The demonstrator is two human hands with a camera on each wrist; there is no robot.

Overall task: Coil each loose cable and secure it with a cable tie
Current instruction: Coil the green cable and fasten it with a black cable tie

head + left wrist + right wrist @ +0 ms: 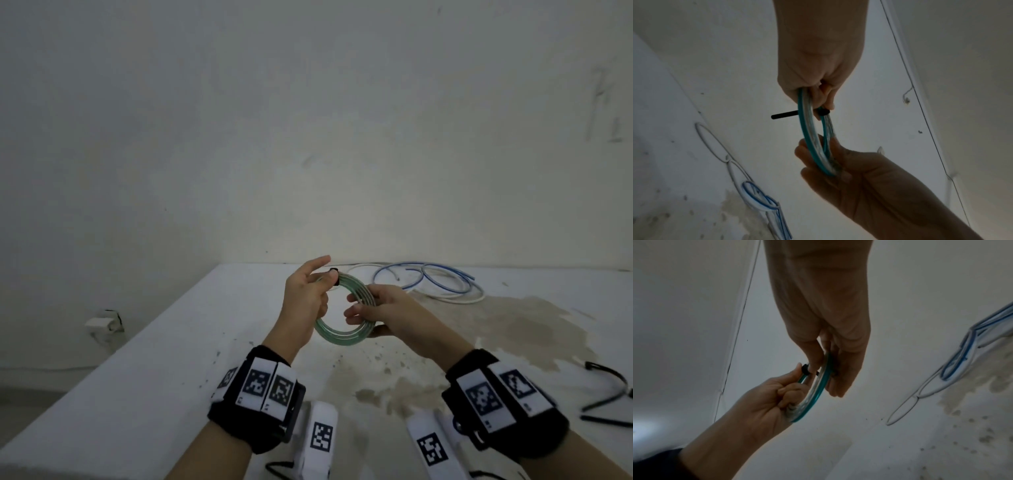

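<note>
A coiled green cable (pixel 337 334) hangs in the air above the white table (pixel 171 342), held between both hands. My left hand (pixel 308 294) grips its left side, fingers curled round the strands (pixel 807 129). A black cable tie (pixel 784 115) crosses the coil at the top, next to the left fingers. My right hand (pixel 373 310) pinches the right side of the coil (pixel 818 392) between thumb and fingers. A loose blue cable (pixel 424 275) and a loose white cable (pixel 455 296) lie tangled at the table's far side.
Black cable ties (pixel 606 394) lie on the table at the right edge. White marker-tagged blocks (pixel 320 435) stand near the front edge between my wrists. A brownish stain (pixel 507 329) covers the right part of the table. A bare wall rises behind.
</note>
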